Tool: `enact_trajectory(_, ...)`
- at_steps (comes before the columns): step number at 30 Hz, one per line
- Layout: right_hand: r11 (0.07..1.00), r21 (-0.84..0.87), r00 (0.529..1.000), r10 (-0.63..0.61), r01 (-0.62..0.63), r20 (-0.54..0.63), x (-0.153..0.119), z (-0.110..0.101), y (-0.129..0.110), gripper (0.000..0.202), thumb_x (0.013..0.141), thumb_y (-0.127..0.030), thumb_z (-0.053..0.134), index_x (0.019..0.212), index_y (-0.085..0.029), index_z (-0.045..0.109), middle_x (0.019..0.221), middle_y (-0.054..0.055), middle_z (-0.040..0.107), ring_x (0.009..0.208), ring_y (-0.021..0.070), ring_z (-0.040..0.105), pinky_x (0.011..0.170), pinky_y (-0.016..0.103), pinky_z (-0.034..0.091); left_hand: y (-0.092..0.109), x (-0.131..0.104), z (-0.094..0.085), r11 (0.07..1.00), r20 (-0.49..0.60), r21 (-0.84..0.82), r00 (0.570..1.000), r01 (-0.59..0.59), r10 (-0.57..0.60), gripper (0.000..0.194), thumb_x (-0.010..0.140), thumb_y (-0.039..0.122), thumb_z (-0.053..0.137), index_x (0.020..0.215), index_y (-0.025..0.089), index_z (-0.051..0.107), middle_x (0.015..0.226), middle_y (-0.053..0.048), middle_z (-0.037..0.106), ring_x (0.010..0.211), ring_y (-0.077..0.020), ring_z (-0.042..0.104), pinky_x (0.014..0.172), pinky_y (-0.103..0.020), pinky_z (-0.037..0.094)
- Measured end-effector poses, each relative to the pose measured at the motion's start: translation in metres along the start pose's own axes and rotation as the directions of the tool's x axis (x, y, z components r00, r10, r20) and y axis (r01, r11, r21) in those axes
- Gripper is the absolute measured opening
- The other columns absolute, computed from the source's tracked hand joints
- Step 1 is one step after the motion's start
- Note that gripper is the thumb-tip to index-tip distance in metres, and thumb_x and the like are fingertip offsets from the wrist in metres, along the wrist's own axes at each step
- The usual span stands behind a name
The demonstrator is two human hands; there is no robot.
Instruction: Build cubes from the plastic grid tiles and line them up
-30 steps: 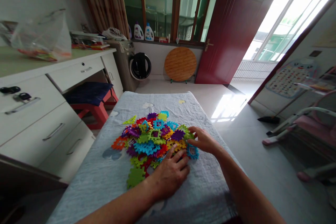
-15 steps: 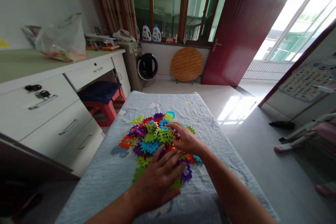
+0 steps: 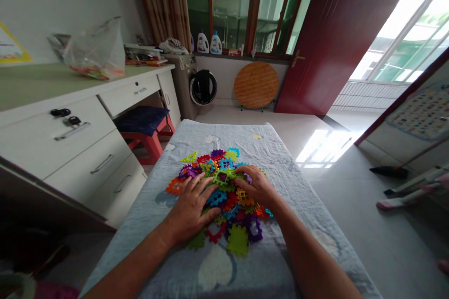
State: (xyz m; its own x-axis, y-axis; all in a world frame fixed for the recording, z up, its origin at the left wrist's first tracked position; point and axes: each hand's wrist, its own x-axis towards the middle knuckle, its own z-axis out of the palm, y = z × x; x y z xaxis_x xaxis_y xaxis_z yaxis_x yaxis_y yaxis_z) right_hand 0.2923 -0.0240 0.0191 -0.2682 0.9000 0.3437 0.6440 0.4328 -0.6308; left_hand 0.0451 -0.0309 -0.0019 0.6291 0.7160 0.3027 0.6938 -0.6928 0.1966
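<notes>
A loose heap of bright plastic pieces with toothed edges lies on a cloth-covered table [image 3: 217, 266]. My left hand [image 3: 189, 208] rests over the heap's left side, fingers spread, touching the pieces and covering some of them. On the right side, my right hand [image 3: 258, 188] is bent over the heap with thumb and fingers apart, beside a green lattice piece [image 3: 221, 177]. Below its fingers is a yellow-orange piece [image 3: 244, 197]. Nearer me lie a lime-green square [image 3: 238, 240] and a purple frame piece [image 3: 255, 229]. An orange piece [image 3: 173, 186] sits at the left edge.
On the left stands a white desk [image 3: 80, 124] with drawers and a plastic bag [image 3: 101, 51] on top. A red stool [image 3: 149, 147] is tucked beside it. Beyond are a washing machine [image 3: 182, 84], a round wooden board [image 3: 256, 85] and a dark red door [image 3: 322, 42].
My left hand has moved left and away from me, uncovering the lime-green square and nearby pieces. My right hand stays over the heap's right side. The view has shifted slightly.
</notes>
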Motion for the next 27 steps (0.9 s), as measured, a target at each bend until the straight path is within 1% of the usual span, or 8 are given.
enact_trajectory(4,0.991,0.060,0.990,0.125,-0.122,-0.057,-0.008,-0.015,0.005,0.026,0.091,-0.034,0.041,0.081,-0.019,0.060,0.072,0.000,0.059,0.070,0.0143,0.053,0.067,0.026,0.038,-0.013,0.022,-0.010,0.997,-0.099,-0.049,0.993,0.054,-0.058,0.037,0.088,0.048,0.045,0.111,0.025,0.062,0.128,-0.006,0.054,0.126,-0.0268,0.040,0.108,-0.049,0.028)
enact_trajectory(7,0.991,0.033,0.985,0.135,-0.133,-0.106,-0.009,-0.017,0.012,0.033,0.091,-0.036,0.038,0.070,-0.019,0.055,0.064,-0.001,0.053,0.064,0.0131,0.049,0.063,0.025,0.037,-0.034,0.051,-0.010,0.991,-0.150,-0.063,0.981,0.116,-0.124,0.038,0.089,0.047,0.041,0.106,0.022,0.064,0.124,-0.008,0.056,0.122,-0.0246,0.045,0.105,-0.044,0.034)
enact_trajectory(11,0.991,-0.027,0.977,0.122,-0.129,-0.176,-0.007,-0.013,0.029,0.026,0.087,-0.034,0.044,0.072,-0.018,0.058,0.077,0.003,0.058,0.077,0.0159,0.053,0.075,0.028,0.040,-0.059,0.094,-0.003,0.972,-0.047,0.000,0.971,0.234,-0.234,0.043,0.086,0.049,0.042,0.107,0.019,0.064,0.125,-0.011,0.057,0.119,-0.0260,0.049,0.102,-0.041,0.036)
enact_trajectory(15,0.945,-0.062,0.906,0.287,-0.321,-0.312,-0.009,-0.008,0.051,0.023,0.080,-0.038,0.051,0.092,-0.020,0.060,0.096,0.006,0.061,0.093,0.0212,0.054,0.087,0.037,0.040,-0.070,0.121,-0.002,0.927,0.173,-0.066,0.919,0.370,-0.355,0.058,0.074,0.063,0.049,0.110,0.020,0.063,0.120,-0.010,0.062,0.113,-0.0273,0.054,0.096,-0.036,0.041)
enact_trajectory(18,0.919,-0.045,0.888,0.366,-0.392,-0.280,-0.010,-0.003,0.060,0.038,0.080,-0.043,0.052,0.111,-0.020,0.055,0.110,0.009,0.060,0.105,0.0248,0.053,0.093,0.042,0.039,-0.074,0.122,-0.006,0.888,0.348,-0.202,0.878,0.414,-0.330,0.066,0.066,0.069,0.053,0.104,0.017,0.065,0.107,-0.009,0.069,0.103,-0.0278,0.061,0.087,-0.033,0.046)
enact_trajectory(20,0.917,-0.038,0.902,0.383,-0.397,-0.200,-0.010,0.001,0.059,0.043,0.081,-0.045,0.051,0.116,-0.020,0.053,0.108,0.010,0.062,0.103,0.0249,0.055,0.091,0.043,0.040,-0.076,0.114,-0.009,0.865,0.386,-0.295,0.879,0.407,-0.281,0.067,0.061,0.070,0.057,0.103,0.017,0.065,0.105,-0.008,0.070,0.100,-0.0276,0.062,0.085,-0.032,0.047)
enact_trajectory(23,0.928,-0.047,0.922,0.360,-0.370,-0.142,-0.009,0.006,0.053,0.046,0.082,-0.046,0.053,0.120,-0.021,0.051,0.105,0.010,0.064,0.101,0.0251,0.056,0.091,0.044,0.041,-0.076,0.096,-0.012,0.863,0.361,-0.376,0.911,0.339,-0.201,0.074,0.056,0.065,0.066,0.114,0.020,0.060,0.118,-0.009,0.064,0.107,-0.0282,0.059,0.090,-0.034,0.046)
enact_trajectory(27,0.938,-0.024,0.936,0.342,-0.345,-0.088,-0.007,0.009,0.046,0.054,0.080,-0.047,0.056,0.126,-0.020,0.048,0.115,0.011,0.061,0.108,0.0265,0.054,0.094,0.045,0.040,-0.068,0.074,-0.010,0.899,0.288,-0.367,0.948,0.239,-0.135,0.093,0.051,0.057,0.075,0.131,0.018,0.046,0.138,-0.015,0.047,0.124,-0.0307,0.047,0.102,-0.040,0.038)
